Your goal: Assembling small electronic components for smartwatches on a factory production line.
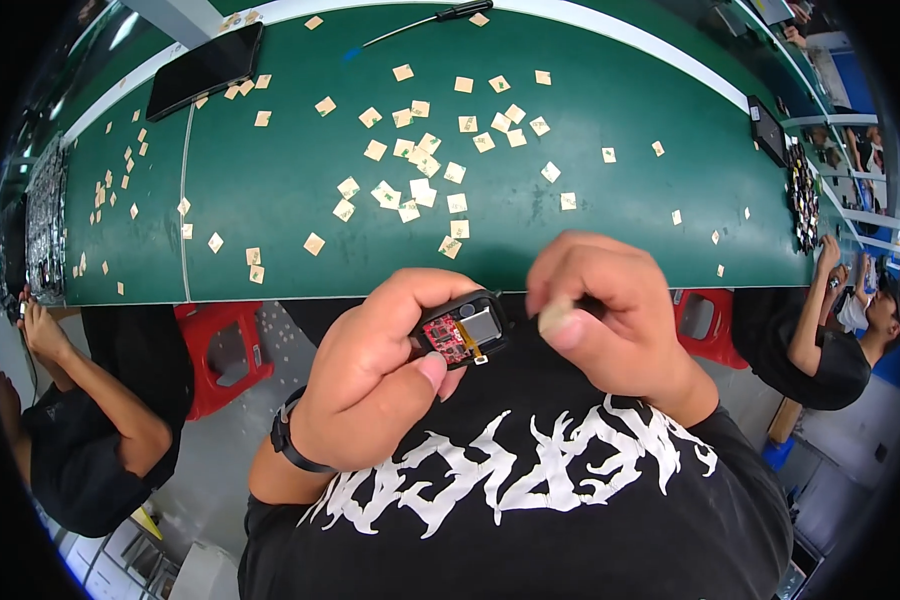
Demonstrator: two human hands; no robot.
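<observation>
My left hand [375, 345] is wrapped round a small black device casing [497, 304], held just off the near edge of the table. The casing is open and tilted toward me. Inside it show a red circuit board [443, 338], a silvery rectangular part [482, 326] and a yellow flat cable [464, 341] with a small light connector at its end. To the right of the casing, apart from it, my right hand [610, 305] is closed in a pinch. Something pale shows at its thumb and fingertip, partly blurred; what it is I cannot make out.
Many small beige paper squares [457, 203] lie scattered over the green table [630, 110]. A black flat device [206, 72] and a screwdriver [410, 27] lie at the back. Dark parts [802, 195] are heaped at the right end. Co-workers sit on both sides, by red stools [225, 355].
</observation>
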